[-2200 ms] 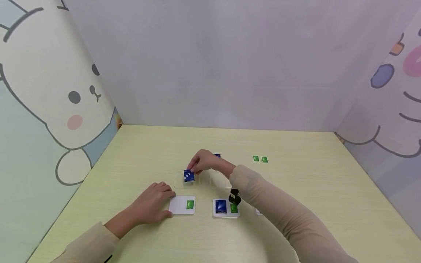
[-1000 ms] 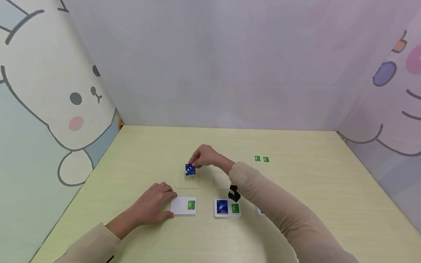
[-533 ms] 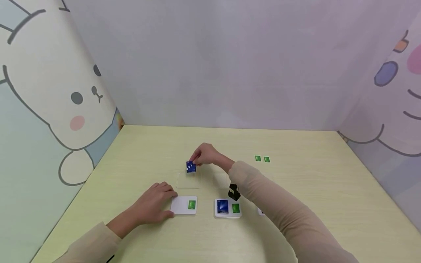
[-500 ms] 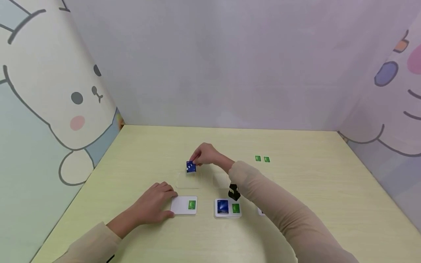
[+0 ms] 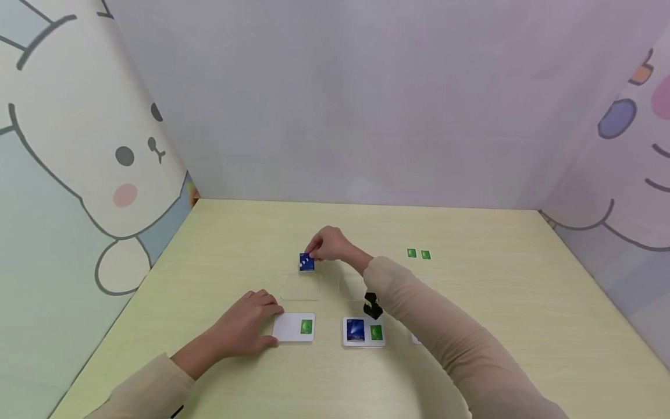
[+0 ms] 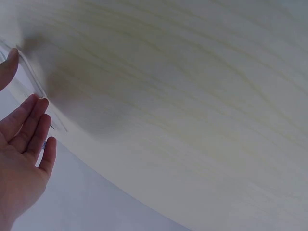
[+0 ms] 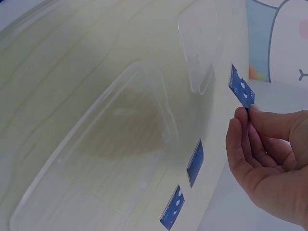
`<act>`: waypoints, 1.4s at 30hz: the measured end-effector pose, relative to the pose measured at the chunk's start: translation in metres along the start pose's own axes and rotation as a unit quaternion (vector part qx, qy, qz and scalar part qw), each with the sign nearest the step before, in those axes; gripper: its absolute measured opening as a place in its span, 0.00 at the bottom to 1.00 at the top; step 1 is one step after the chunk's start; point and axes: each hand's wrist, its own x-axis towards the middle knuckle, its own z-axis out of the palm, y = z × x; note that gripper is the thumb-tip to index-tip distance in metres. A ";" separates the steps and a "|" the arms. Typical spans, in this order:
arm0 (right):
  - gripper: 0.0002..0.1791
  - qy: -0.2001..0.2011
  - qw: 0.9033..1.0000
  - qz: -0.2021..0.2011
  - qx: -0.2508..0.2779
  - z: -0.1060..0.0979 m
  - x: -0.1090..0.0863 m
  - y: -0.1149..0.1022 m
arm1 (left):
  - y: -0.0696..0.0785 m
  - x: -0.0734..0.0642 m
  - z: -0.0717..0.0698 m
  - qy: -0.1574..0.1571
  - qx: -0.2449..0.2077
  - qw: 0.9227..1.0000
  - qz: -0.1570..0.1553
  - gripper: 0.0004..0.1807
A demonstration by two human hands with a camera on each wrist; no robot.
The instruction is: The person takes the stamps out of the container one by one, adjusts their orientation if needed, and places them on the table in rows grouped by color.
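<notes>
Head: right hand (image 5: 332,243) pinches blue card (image 5: 306,262) at corner, just beyond clear lid (image 5: 302,289). Left hand (image 5: 245,327), thumb and fingers spread, holds end of white case (image 5: 287,328) bearing green card (image 5: 306,327).
Left wrist: thumb and fingertips touch case.
Right wrist: pinch tight; two more blue cards (image 7: 195,163) near lid.

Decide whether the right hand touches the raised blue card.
Touching. The right wrist view shows the right hand pinching one end of the raised blue card.
</notes>
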 end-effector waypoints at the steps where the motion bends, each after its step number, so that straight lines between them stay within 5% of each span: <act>1: 0.08 0.004 1.000 0.000 -0.002 0.000 0.000 0.000 | 0.000 0.000 0.000 0.000 0.000 1.000 0.001 0.27; 32: 0.07 0.048 0.999 0.015 -0.012 0.000 0.013 0.006 | 0.001 -0.001 -0.001 0.009 0.004 1.000 0.003 0.27; 42: 0.06 0.060 0.996 0.016 -0.068 0.002 0.020 0.006 | 0.002 -0.002 -0.002 0.005 -0.001 1.000 -0.004 0.27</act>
